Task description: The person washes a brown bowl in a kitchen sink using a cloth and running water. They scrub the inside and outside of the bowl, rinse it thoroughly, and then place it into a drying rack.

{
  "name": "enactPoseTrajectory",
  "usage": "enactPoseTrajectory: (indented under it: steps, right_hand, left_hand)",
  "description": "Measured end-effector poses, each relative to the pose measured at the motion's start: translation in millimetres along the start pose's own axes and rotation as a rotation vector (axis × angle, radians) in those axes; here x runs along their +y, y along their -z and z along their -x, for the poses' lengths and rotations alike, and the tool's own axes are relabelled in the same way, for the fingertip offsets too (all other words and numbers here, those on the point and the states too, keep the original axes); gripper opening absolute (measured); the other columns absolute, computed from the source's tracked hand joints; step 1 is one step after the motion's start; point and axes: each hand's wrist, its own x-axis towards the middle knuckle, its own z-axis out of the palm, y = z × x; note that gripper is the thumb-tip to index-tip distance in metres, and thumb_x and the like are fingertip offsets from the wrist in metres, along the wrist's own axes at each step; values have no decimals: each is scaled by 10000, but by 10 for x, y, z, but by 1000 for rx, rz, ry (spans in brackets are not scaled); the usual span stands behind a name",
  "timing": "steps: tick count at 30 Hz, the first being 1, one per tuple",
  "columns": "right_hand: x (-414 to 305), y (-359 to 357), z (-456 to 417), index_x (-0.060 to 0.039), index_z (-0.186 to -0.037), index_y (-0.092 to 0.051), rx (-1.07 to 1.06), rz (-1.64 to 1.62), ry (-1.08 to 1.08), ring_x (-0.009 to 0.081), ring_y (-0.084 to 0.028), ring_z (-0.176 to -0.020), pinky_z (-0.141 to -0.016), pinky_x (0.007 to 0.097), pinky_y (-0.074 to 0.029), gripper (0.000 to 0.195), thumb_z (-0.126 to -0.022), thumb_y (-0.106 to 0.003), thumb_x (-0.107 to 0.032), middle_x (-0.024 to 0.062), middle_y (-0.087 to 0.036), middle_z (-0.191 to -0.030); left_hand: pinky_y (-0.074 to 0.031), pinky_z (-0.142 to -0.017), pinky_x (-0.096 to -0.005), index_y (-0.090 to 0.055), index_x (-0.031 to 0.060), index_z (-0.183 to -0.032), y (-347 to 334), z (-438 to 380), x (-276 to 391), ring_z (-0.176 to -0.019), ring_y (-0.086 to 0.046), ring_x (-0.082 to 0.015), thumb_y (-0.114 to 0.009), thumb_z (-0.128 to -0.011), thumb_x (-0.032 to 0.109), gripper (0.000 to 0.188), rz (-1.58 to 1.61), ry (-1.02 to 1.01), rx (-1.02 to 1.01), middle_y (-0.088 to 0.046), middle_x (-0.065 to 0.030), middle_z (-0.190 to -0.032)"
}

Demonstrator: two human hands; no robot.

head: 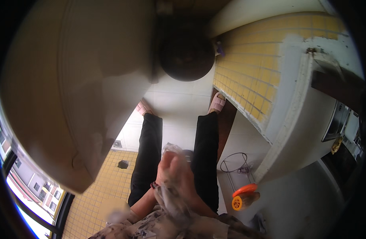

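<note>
Both hands are close together and blurred in the middle of the view, in front of my lap. My left hand (166, 168) has a dark red beaded bracelet at its wrist. Pressed against it is my right hand (183, 176), its fingers hard to make out. Crumpled translucent plastic (172, 147) shows just beyond the fingertips. Loose greyish, sheer material (171, 198) lies over the wrists and forearms; what it belongs to is unclear. Whether either hand grips something is hidden by the blur. A dark round object (188, 155) is partly visible behind the hands, between the trouser legs.
A large pale panel (81, 89) fills the left. A dark round object (187, 56) stands ahead. At right are a yellow-tiled wall (248, 68), a white ledge (293, 119), a wire stand (230, 170) and a cut orange squash (237, 203). A round hole (123, 164) opens in the tiled floor.
</note>
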Motion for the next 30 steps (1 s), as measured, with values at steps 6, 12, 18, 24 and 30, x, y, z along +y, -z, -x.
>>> enactPoseTrajectory:
  steps: [6,12,18,24,30]
  right_hand:
    - [-227,31,-983,-23,-1219,-462,242,-622,-59,110,-543,-851,-662,247,-465,392,-936,-474,-293,55,-546,-1031]
    - [-953,82,-3310,-59,-1261,-419,72,-822,333,101,-495,-976,-796,227,-428,449,-903,-528,-308,29,-500,-1097]
    - [-1157,-44,-4820,-100,-1070,-526,-3,-797,330,128,-552,-753,-580,276,-452,231,-856,-453,-150,32,-566,-870]
    - [-1317,-501,-5019,-143,-895,-580,134,-525,11,128,-557,-626,-458,276,-426,99,-885,-483,-125,12,-556,-708]
    - [-896,-53,-5482,-43,-903,-583,-369,1027,780,226,-590,-655,-569,334,-466,183,-899,-424,-135,128,-601,-748]
  left_hand:
    - [-457,-694,-240,-499,17,-964,503,-321,171,-746,-538,-94,-475,-944,187,173,-8,23,145,-577,-60,-828]
    - [-461,-656,-228,-522,15,-950,591,-388,-247,-687,-535,-87,-485,-939,135,126,63,207,121,-580,-36,-788]
    - [-455,-684,-231,-537,26,-955,430,-589,-482,-728,-524,-84,-495,-934,103,91,142,310,146,-579,-27,-812]
    - [-445,-727,-225,-543,30,-954,493,-639,-643,-774,-515,-69,-505,-932,102,84,95,416,186,-583,-17,-824]
    - [-448,-679,-223,-527,23,-937,439,-729,-619,-710,-527,-83,-490,-937,100,85,127,342,176,-585,-32,-807]
